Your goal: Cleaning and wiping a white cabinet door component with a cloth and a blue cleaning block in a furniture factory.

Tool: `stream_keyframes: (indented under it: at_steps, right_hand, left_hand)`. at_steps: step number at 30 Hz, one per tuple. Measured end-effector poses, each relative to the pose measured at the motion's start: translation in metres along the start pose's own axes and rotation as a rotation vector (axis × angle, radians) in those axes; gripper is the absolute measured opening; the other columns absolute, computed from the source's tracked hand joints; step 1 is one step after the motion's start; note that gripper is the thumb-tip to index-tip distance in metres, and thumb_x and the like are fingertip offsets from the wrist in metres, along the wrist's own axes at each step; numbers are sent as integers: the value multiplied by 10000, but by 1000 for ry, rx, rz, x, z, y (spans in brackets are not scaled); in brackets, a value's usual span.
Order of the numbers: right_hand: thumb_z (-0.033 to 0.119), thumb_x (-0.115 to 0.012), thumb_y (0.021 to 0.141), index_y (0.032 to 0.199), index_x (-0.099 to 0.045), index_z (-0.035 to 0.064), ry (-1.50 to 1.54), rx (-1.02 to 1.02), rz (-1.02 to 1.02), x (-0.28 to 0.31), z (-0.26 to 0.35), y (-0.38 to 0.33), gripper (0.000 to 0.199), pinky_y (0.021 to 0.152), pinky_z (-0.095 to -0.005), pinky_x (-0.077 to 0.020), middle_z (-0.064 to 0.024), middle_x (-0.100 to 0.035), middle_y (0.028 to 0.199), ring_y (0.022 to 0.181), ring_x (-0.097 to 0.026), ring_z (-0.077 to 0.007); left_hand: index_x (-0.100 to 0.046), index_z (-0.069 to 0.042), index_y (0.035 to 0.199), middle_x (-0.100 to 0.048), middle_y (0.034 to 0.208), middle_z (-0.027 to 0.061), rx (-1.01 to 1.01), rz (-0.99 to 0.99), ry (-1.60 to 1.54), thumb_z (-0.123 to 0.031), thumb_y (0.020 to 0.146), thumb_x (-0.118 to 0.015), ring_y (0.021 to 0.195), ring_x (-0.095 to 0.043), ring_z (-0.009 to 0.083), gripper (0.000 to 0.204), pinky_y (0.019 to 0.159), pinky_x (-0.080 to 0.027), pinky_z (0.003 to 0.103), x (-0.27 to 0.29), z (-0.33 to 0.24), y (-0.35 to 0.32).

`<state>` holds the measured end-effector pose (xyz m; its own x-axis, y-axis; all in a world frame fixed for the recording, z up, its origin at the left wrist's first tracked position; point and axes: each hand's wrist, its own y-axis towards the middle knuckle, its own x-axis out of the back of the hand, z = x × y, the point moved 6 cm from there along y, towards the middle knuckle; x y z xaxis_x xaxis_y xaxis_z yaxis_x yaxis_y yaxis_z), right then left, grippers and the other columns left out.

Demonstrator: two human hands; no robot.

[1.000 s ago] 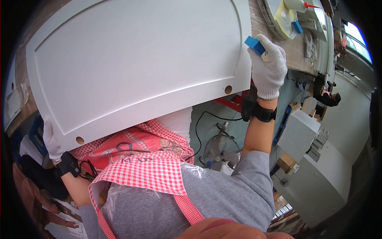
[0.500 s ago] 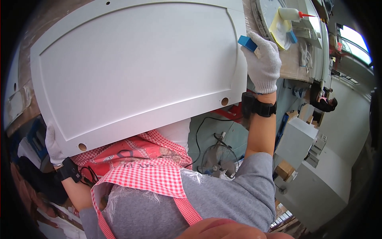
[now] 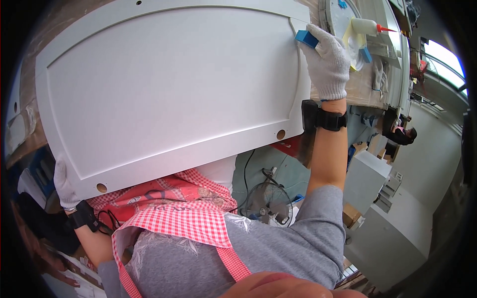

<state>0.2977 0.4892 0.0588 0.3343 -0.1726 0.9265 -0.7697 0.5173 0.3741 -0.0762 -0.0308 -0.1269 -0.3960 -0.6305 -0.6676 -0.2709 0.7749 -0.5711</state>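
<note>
A large white cabinet door panel (image 3: 169,89) with an arched inset and round hinge holes fills the upper middle of the view. My left hand (image 3: 63,185), in a white knit glove, grips its lower left corner. At the panel's upper right edge my gloved right hand (image 3: 328,62) holds that edge together with a small blue block (image 3: 306,38). Both wrists wear black bands.
A workbench (image 3: 365,87) at the upper right carries a round white plate, a glue bottle with a red tip (image 3: 366,26) and yellow cloth. Below are a floor fan (image 3: 268,203), cables and grey cabinets (image 3: 392,233). Another person (image 3: 402,135) stands at the far right.
The panel has moved up and toward the bench between my hands, filling more of the view. My right hand with the blue block rose along with its edge.
</note>
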Motion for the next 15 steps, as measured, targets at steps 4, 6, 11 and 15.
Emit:
stream_keyframes:
  at_steps: [4, 6, 11, 15]
  right_hand:
    - [141, -852, 777, 1171, -744, 135, 69, -136, 35, 13, -2, -18, 409, 892, -390, -555, -80, -759, 1036, 981, -691, -290]
    - [126, -853, 767, 1156, -744, 131, 38, -68, 83, 21, 8, -25, 404, 888, -398, -555, -81, -759, 1037, 987, -690, -298]
    - [120, -845, 759, 1136, -748, 146, 24, 14, 74, 11, 8, -10, 390, 853, -408, -554, -81, -755, 972, 938, -685, -315]
    - [147, -831, 783, 1148, -748, 148, 5, 88, 5, -7, -3, 21, 375, 842, -397, -555, -70, -765, 973, 927, -691, -296]
  left_hand:
    - [-457, -36, 1503, -579, 1449, 139, -33, -50, 22, -356, 1090, -505, 1306, -587, 288, 525, 1118, -467, 452, 7, -1, -2]
    - [-454, -35, 1503, -577, 1451, 139, -30, -41, 23, -350, 1092, -502, 1306, -587, 287, 520, 1117, -469, 452, 5, -2, -4]
    - [-451, -31, 1500, -579, 1444, 141, -34, -78, -15, -330, 1097, -491, 1295, -594, 281, 503, 1105, -481, 448, 16, -4, -9]
    - [-400, -74, 1549, -541, 1491, 136, -22, -35, 58, -428, 1092, -465, 1344, -554, 300, 581, 1138, -448, 479, 22, 3, -6]
